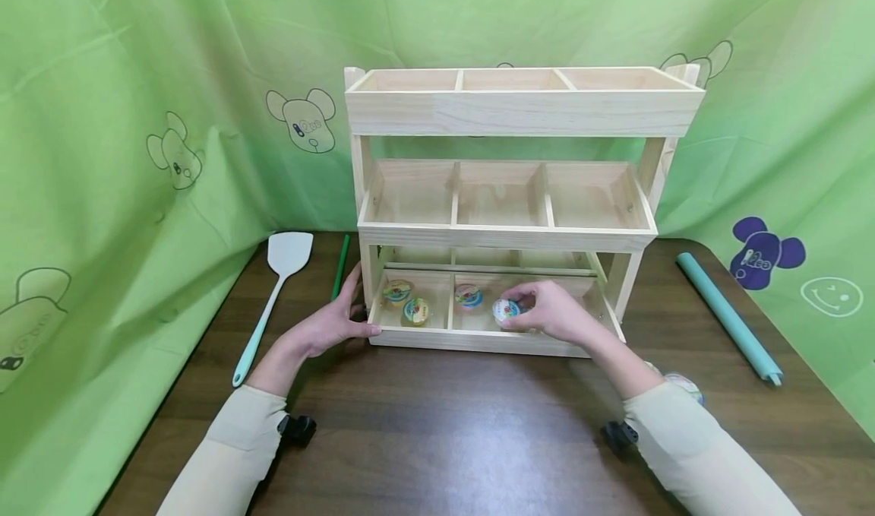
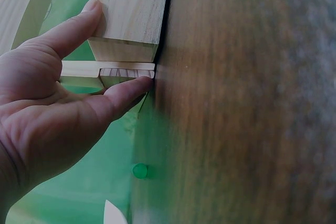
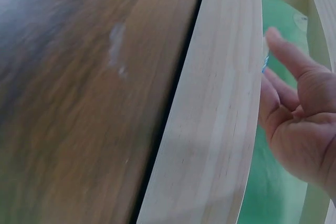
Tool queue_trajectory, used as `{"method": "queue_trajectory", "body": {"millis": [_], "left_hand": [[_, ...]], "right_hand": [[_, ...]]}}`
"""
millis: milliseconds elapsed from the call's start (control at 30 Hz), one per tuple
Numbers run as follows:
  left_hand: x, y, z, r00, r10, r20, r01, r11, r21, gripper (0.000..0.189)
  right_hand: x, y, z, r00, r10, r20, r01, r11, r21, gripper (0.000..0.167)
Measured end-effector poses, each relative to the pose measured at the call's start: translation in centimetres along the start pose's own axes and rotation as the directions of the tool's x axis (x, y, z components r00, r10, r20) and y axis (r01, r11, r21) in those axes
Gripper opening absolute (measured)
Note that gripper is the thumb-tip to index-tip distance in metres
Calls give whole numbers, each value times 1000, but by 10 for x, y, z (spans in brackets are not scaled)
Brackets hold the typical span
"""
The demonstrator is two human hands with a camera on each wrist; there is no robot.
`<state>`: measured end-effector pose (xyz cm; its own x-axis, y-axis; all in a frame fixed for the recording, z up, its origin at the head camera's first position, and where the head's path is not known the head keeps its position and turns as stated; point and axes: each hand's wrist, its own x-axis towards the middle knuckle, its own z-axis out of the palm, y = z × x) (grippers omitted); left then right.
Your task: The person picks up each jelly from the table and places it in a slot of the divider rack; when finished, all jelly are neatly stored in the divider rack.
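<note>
My right hand (image 1: 554,314) pinches a small jelly cup (image 1: 506,311) with a printed lid between thumb and fingers, inside the middle compartment of the rack's bottom tray (image 1: 478,340). To its left in that compartment sits another jelly cup (image 1: 468,295). The left compartment holds two more, a rear jelly cup (image 1: 397,291) and a yellowish jelly cup (image 1: 415,311). My left hand (image 1: 333,324) is spread at the tray's left front corner, thumb against the wood and straight fingers along the side. In the right wrist view the tray front hides most of the pinched cup.
The wooden rack's middle tray (image 1: 506,237) and top tray (image 1: 519,113) rise above the hands. A white spatula (image 1: 290,254) and green stick (image 1: 341,265) lie left, a teal roll (image 1: 728,317) right. More lidded cups (image 1: 686,386) show partly behind the right forearm.
</note>
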<state>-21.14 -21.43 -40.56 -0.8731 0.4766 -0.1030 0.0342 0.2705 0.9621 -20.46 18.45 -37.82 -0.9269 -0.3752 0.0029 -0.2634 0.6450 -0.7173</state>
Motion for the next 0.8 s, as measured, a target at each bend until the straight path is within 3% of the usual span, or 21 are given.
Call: {"method": "queue_trajectory", "body": {"millis": [233, 567, 800], "left_hand": [[0, 0, 0, 1000, -13, 1, 13, 1000, 0, 126], [0, -1, 0, 1000, -5, 2, 5, 1000, -7, 126], [0, -2, 0, 1000, 6, -1, -6, 1000, 0, 126]], "right_hand": [[9, -8, 7, 999, 42, 22, -41, 998, -51, 45], [17, -12, 17, 998, 33, 54, -30, 998, -55, 45], [20, -14, 17, 997, 17, 71, -8, 992, -123, 45]]}}
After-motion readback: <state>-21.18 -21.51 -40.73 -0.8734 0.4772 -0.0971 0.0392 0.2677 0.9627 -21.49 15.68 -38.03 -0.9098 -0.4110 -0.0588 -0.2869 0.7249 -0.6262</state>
